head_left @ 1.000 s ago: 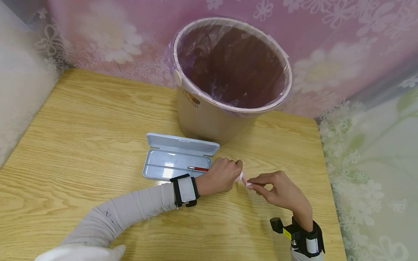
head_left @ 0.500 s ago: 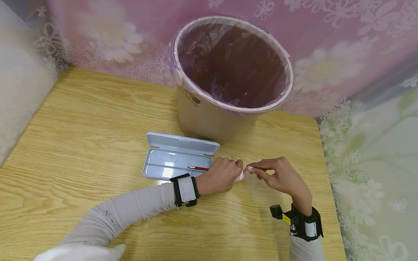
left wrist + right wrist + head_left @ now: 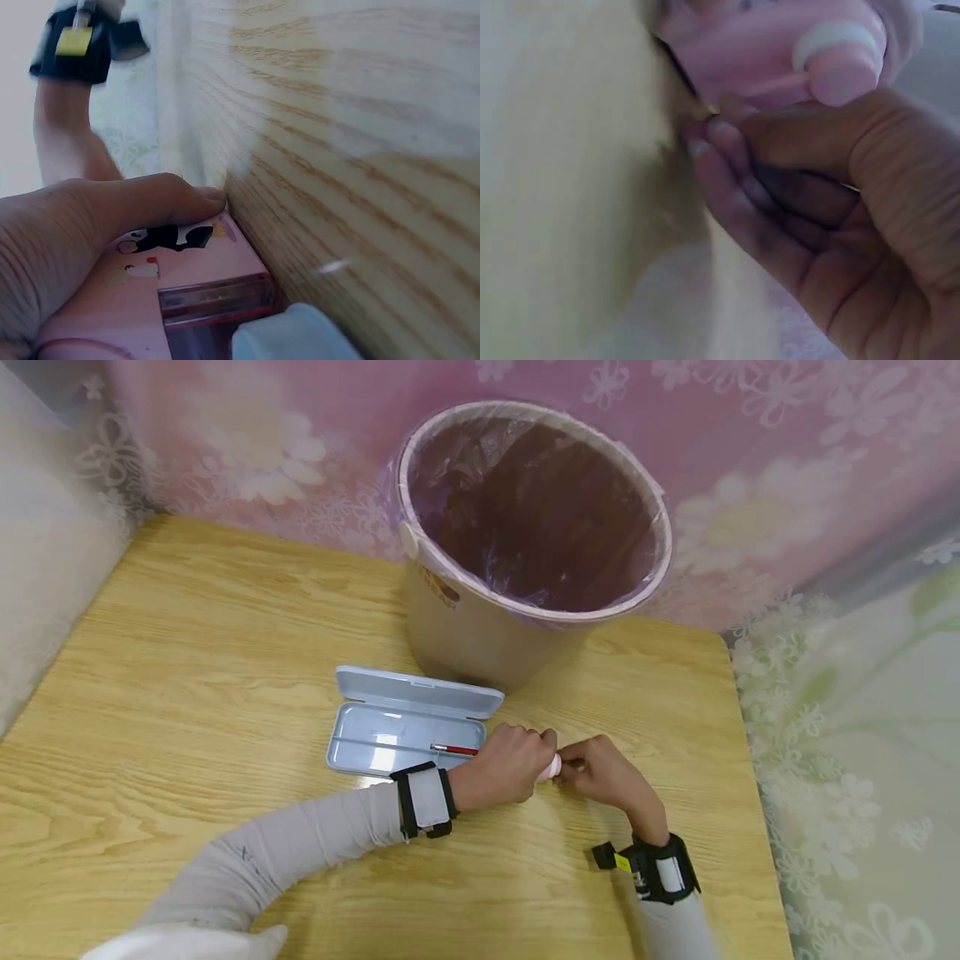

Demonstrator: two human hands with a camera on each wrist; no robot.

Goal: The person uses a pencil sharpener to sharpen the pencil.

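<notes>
My left hand [image 3: 504, 766] grips a pink pencil sharpener [image 3: 127, 300] on the table and covers most of it in the head view. The left wrist view shows its penguin pictures and a see-through drawer [image 3: 217, 300]. On its right side is a pink crank [image 3: 772, 88], whose outer end my right hand [image 3: 603, 772] pinches between thumb and fingers. A thin red pencil [image 3: 455, 749] with a silvery end overlaps the pencil case, its right end hidden by my left hand. The light blue pencil case [image 3: 367, 743] lies with its lid up, just left of that hand.
Behind the pencil case stands a tall beige trash bin [image 3: 480, 643] lined with a clear bag. The wooden table [image 3: 225, 635] backs onto a pink flowered curtain [image 3: 285, 452], and pale flowered cloth [image 3: 847, 777] hangs along the right edge.
My right hand has swung the crank round, rising first and then moving left, in close to the sharpener. My left hand has stayed in place on the sharpener.
</notes>
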